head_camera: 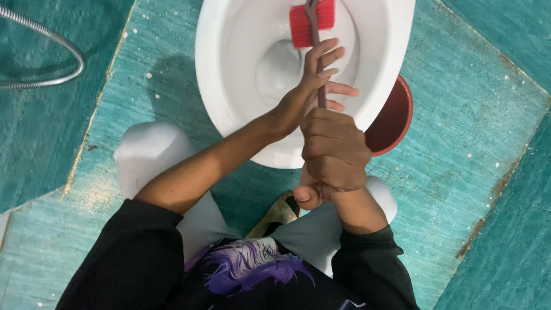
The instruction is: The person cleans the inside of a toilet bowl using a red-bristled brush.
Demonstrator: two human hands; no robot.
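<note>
Black sleeves (132, 258) and grey knees are seen nearest. Right hand (334, 152): clenched around the lower end of the brush handle (317, 63). Left hand (313, 86): fingers wrapped higher on the same handle. Red brush head (311, 23): pressed inside the white toilet bowl (229, 69). Red bucket (396, 117): tucked beside the bowl on teal tiles (470, 115). Risk judged: dirty water could be flicked up by hard strokes.

worn teal tiled floor (470, 115)
</note>
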